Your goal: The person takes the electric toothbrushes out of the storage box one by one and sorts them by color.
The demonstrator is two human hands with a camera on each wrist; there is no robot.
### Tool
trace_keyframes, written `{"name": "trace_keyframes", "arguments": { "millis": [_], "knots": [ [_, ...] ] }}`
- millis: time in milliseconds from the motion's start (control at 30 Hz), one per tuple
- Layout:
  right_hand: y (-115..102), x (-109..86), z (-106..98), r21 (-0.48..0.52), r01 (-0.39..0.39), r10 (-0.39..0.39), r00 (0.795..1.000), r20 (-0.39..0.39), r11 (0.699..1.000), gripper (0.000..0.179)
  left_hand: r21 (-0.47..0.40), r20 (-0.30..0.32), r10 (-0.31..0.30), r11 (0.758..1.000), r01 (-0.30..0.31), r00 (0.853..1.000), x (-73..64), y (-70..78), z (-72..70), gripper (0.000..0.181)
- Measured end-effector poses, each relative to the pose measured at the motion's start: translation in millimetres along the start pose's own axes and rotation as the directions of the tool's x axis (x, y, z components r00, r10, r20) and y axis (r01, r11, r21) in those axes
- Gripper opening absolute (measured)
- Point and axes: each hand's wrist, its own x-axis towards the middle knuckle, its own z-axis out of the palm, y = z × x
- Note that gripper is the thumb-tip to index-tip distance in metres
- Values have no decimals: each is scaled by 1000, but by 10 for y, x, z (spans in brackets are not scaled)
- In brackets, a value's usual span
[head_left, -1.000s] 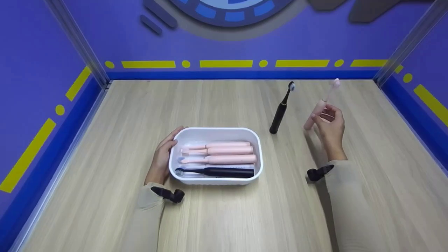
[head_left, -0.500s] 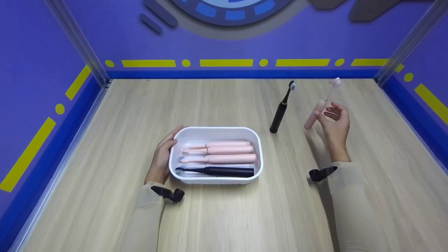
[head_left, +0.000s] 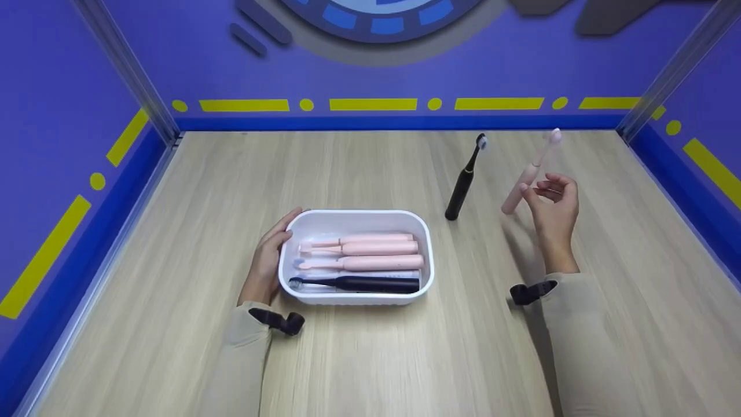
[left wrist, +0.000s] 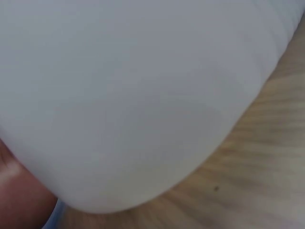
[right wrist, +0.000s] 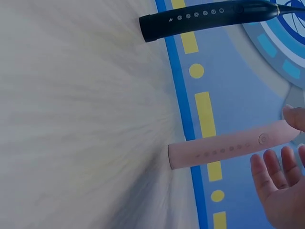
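Note:
My left hand (head_left: 265, 267) holds the left end of a white plastic box (head_left: 370, 298), thumb at the rim and fingers round the far corner. In the box lie several pink electric toothbrushes (head_left: 382, 248) and a black one (head_left: 379, 284). To the right, a pink electric toothbrush (head_left: 519, 189) stands upright on its base. My right hand (head_left: 557, 217) is right beside its handle, fingers relaxed and spread, thumb near the upper handle. In the right wrist view, the handle (right wrist: 224, 147) passes between thumb and fingers without being gripped. A black electric toothbrush (head_left: 460, 194) stands upright to its left.
The wooden table (head_left: 370, 359) is bounded by a blue-purple back wall (head_left: 370, 81) and side walls with yellow markings. The left wrist view is mostly filled by the box's outer wall (left wrist: 133, 95).
My right hand has let go of the pink toothbrush and drawn slightly right, its fingers loosening. The toothbrush stays upright. My left hand and the box have stayed put.

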Motion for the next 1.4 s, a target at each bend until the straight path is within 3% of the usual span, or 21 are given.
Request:
{"name": "trace_keyframes", "arguments": {
  "millis": [200,433,600,767,1000,1400],
  "knots": [
    [-59,-48,61,118,107,-108,994,-2,987,34,4,-1,7,1000,-7,1000,-5,-2,-8,50],
    [-140,-116,116,179,130,-143,988,62,975,35,8,-7,2,1000,-2,1000,1,6,-5,50],
    [-219,-179,187,241,193,-224,968,110,951,33,-1,-2,0,1000,0,1000,5,10,0,50],
    [-278,-230,239,270,244,-298,937,180,931,33,-13,-7,4,1000,-4,1000,9,2,5,50],
    [-365,-323,293,241,284,-349,889,295,928,39,-23,-3,12,1000,-12,1000,6,-5,9,50],
    [-423,-478,459,225,356,-421,759,497,907,35,6,-7,-5,1000,5,1000,5,-3,-7,50]
  ]
}}
